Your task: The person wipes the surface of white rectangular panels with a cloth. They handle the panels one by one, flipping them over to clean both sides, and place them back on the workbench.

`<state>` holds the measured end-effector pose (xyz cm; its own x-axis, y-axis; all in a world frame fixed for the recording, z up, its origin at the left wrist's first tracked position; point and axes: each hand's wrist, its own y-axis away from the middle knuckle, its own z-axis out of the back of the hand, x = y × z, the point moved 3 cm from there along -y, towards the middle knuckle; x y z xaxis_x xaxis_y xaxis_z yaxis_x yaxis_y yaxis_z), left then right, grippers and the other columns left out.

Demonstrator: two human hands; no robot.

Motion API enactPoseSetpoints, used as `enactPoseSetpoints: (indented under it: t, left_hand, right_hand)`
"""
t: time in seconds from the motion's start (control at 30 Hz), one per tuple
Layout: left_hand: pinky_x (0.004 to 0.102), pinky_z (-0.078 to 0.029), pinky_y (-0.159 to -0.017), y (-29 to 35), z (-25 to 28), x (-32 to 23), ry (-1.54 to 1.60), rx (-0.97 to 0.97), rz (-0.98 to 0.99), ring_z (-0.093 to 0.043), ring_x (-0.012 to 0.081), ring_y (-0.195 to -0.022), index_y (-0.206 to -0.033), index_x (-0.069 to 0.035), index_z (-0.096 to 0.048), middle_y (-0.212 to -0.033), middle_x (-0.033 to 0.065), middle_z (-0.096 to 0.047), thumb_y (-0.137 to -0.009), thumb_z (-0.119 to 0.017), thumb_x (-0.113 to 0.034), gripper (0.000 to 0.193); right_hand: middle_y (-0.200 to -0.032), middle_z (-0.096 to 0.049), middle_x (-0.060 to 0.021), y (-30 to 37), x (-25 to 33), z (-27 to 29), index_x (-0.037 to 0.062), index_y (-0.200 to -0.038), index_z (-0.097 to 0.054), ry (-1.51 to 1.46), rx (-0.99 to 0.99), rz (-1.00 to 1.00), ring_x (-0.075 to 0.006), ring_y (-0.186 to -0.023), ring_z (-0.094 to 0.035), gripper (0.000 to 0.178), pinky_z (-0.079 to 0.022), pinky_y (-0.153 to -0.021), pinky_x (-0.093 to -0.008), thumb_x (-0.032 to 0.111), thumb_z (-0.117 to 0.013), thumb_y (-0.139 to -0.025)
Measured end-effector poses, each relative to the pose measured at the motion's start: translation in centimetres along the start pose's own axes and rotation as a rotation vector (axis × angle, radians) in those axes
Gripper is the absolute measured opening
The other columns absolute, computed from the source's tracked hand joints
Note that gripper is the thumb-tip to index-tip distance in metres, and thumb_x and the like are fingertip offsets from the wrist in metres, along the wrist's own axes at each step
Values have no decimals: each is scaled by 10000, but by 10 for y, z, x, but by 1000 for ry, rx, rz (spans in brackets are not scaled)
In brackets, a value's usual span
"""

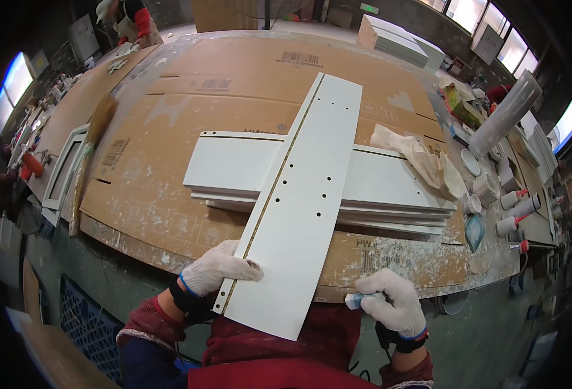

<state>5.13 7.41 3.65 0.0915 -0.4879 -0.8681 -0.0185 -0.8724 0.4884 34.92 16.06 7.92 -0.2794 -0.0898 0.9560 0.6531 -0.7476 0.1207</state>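
Left hand [218,268], panel [299,206] lengthwise forward-right

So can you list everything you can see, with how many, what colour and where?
Held board: one, white, slanting across the middle
Board stack: several, white, partly hidden by the held board
Cardboard: count unclear, brown, under the stack
Crumpled cloth: one, cream, stack's right end
Broom: one, tan, left
Plastic roll: one, clear, right
Bottles: at least two, white with red tops, right
Panel pile: one, white, far side
Crate: one, blue, lower left
Co-worker: one, red sleeve, upper left
Other clutter: too small to tell
Left hand: one, white-gloved, gripping held board
Right hand: one, white-gloved, holding small pale-blue item
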Motion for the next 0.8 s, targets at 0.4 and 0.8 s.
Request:
enactPoseSetpoints:
  t: [0.4, 0.8]
  left_hand:
    - [264, -492, -699, 78, 56, -80, -208, -5, 52, -618, 121, -771, -993, 24, -651, -862, 56, -669, -723, -726, -221, 372]
    - [412, -500, -639, 123, 59, -102, -1845, -380, -81, -652, 312, -712, -1278, -35, -491, -849, 154, -661, -741, -650, -187, 580]
  right_hand:
    - [-875, -627, -85, 4, -11, -5, -18, -919, -627, -103, -47, -3, -119, -725, -589, 183, -484, -677, -256, -13, -558, -750]
    - [-1018, -590, -79, 26, -109, 118, -11, -1010, -559, -223, -734, 79, -121, -808, -582, 148, -496, -698, -267, -18, -541, -864]
